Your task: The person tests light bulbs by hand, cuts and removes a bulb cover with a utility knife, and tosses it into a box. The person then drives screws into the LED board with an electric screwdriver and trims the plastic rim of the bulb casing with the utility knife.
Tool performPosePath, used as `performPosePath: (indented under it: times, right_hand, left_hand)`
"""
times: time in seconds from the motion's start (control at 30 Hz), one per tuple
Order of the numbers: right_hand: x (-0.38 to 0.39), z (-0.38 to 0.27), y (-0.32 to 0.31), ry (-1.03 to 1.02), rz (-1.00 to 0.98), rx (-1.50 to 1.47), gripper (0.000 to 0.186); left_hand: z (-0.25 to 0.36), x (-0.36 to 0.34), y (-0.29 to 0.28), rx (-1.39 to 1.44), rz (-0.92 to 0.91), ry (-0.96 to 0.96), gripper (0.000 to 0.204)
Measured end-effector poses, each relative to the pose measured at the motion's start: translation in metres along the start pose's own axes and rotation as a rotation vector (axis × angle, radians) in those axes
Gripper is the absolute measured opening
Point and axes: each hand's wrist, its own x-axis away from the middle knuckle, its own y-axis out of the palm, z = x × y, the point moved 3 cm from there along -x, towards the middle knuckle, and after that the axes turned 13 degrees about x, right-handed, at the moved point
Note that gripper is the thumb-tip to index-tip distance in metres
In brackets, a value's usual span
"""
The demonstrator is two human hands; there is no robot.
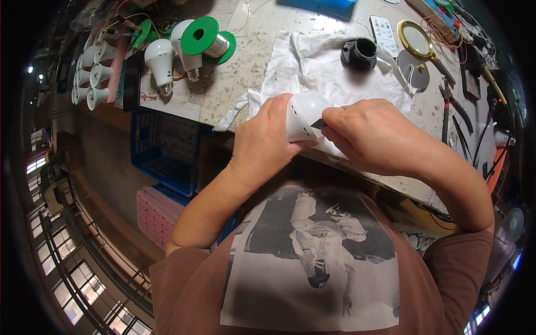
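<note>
Pressing around a white, round-domed plastic light bulb, the left hand has its fingers clamped on the side toward nine o'clock, thumb underneath, holding it tilted over the near edge of the worktable; whatever base it has is hidden in the grip. At the bulb's three o'clock, the right hand has its thumb and index finger pinched together on a small, dark, flat pointed piece, its tip at the bulb's side, though whether it touches cannot be told; the other fingers curl in toward the palm. Just beyond, from twelve to two o'clock, a crumpled white cloth covers part of the scuffed, pale-topped worktable. Between one and two o'clock, a black cylindrical holder rests on the cloth, with a slim white remote control with coloured buttons farther out. Near two o'clock lie a gold-rimmed round magnifying glass and a flat grey disc; at three o'clock, red-and-black metal pliers. Toward ten o'clock, a green spool of silvery wire sits against two white screw-base bulbs. White cone-shaped housings stand in rows around nine o'clock. Below table level, a blue plastic crate lies between eight and nine, a pink dimpled tray at eight.
</note>
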Motion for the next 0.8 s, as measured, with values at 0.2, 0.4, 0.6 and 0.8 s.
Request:
performPosePath:
  times: [0.2,0.4,0.6,0.8]
  right_hand:
    - [0.0019,0.0004,0.0009,-0.001,-0.017,0.003,0.016]
    - [0.0023,-0.0081,-0.0004,0.025,-0.02,0.072,0.016]
    - [0.0015,-0.0046,0.0026,0.087,-0.041,0.078,0.016]
    - [0.0012,0.0002,0.004,0.049,-0.015,0.026,0.015]
  left_hand:
    - [-0.0006,-0.0006,-0.0007,0.006,-0.001,-0.002,0.086]
    - [-0.0009,-0.0014,-0.0004,0.032,-0.005,-0.017,0.085]
    - [-0.0018,-0.0021,-0.0008,0.052,-0.005,-0.043,0.083]
    - [-0.0024,-0.0024,-0.0009,0.044,-0.008,-0.036,0.084]
